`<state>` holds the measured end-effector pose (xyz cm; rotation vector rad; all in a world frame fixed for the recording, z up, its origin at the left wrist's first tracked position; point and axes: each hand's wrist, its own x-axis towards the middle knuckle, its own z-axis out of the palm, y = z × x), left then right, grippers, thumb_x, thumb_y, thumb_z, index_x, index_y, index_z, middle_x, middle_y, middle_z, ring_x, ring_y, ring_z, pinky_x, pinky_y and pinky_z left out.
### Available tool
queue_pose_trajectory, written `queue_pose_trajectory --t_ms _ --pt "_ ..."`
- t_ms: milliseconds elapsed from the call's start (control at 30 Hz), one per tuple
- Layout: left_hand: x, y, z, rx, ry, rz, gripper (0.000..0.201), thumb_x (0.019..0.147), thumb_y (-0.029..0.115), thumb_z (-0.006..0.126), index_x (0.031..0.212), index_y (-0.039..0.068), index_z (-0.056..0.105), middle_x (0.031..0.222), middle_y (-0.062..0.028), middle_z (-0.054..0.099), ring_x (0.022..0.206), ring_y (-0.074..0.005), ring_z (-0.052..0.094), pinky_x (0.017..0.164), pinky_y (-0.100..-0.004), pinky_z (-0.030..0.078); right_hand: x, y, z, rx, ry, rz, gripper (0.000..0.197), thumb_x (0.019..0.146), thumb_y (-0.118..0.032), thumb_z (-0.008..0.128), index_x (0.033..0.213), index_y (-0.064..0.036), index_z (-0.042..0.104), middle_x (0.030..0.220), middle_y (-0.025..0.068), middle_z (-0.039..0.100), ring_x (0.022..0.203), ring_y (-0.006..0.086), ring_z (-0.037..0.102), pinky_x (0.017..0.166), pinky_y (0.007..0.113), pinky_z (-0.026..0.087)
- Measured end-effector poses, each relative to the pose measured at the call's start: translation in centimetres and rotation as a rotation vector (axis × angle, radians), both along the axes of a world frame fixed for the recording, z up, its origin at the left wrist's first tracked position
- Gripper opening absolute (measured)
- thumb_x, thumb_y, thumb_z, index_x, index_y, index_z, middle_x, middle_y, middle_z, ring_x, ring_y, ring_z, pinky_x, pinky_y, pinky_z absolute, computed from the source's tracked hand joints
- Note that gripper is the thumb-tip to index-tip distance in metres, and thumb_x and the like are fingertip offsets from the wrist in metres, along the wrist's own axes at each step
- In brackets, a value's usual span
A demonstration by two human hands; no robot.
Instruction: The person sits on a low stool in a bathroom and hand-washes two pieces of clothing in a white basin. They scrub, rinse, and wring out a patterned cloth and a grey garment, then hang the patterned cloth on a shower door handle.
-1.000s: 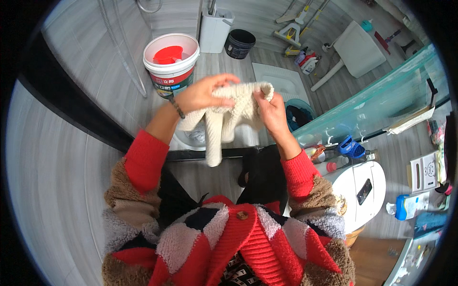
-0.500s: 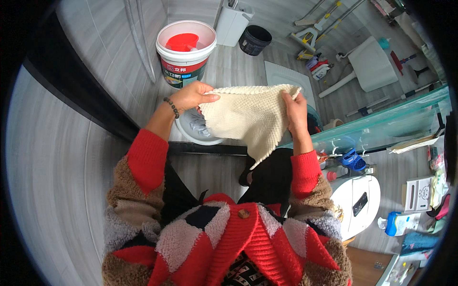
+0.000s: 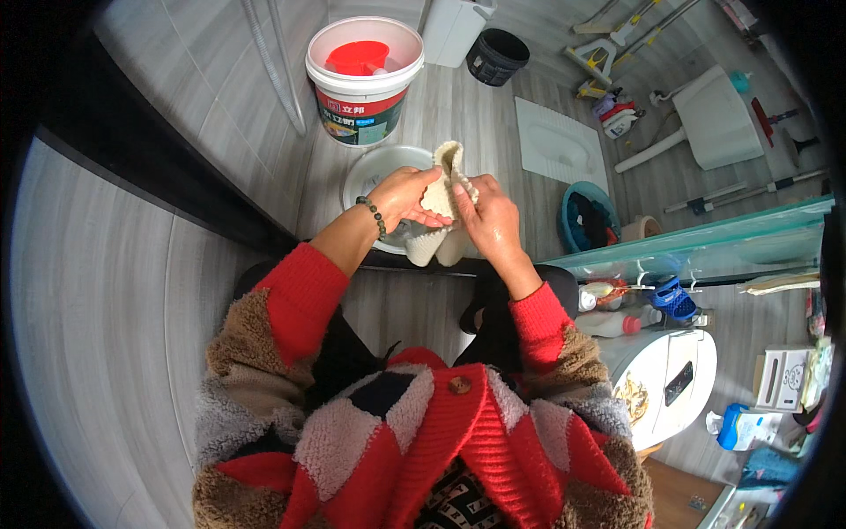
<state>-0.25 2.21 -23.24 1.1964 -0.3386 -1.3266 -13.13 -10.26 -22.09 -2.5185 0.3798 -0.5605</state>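
A cream knitted cloth (image 3: 445, 201) is bunched up between my two hands, with its lower folds hanging down. My left hand (image 3: 405, 196), wearing a dark bead bracelet (image 3: 372, 214), grips the cloth's left side, its fingers running beneath the cloth. On the other side my right hand (image 3: 495, 220) is closed around the gathered cloth, thumb on top. Below the hands on the floor sits a pale round basin (image 3: 357, 181); the hands and cloth hide part of it and most of what is in it.
Beyond the basin stands a large white bucket (image 3: 366, 93) with a red scoop (image 3: 357, 57) inside. A black bin (image 3: 498, 57), a squat toilet (image 3: 564, 145) and a teal tub (image 3: 586, 198) lie farther right. A glass panel (image 3: 705, 229) and a white washing machine (image 3: 661, 388) are at right.
The cloth was stretched wide between my hands and is now bunched. My right hand has moved left toward my left hand, which has shifted right and slightly nearer.
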Motion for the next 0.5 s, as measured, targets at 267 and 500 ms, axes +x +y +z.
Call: queue_pose_trajectory --t_ms 267,500 --pt "0.8 0.2 0.7 -0.078 -0.096 -0.106 0.069 0.091 0.062 0.035 0.119 0.001 0.053 0.109 -0.0120 0.062 0.099 -0.0181 0.059 0.087 -0.0304 0.044 0.9 1.1 -0.9 -0.180 -0.018 0.143 0.046 0.080 -0.029 0.065 0.113 -0.0006 0.053 0.108 0.0155 0.054 0.092 0.0350 0.058 0.074 0.040 0.050" --pt "1.2 0.4 0.6 0.011 -0.392 -0.028 0.065 0.093 0.058 0.035 0.118 0.001 0.054 0.108 -0.0109 0.064 0.092 -0.0147 0.060 0.083 -0.0273 0.043 -1.5 -4.2 -1.3 0.750 -0.194 -0.100 0.023 0.092 -0.022 0.054 0.098 -0.0019 0.063 0.080 0.0051 0.065 0.072 0.0136 0.062 0.063 0.030 0.048"
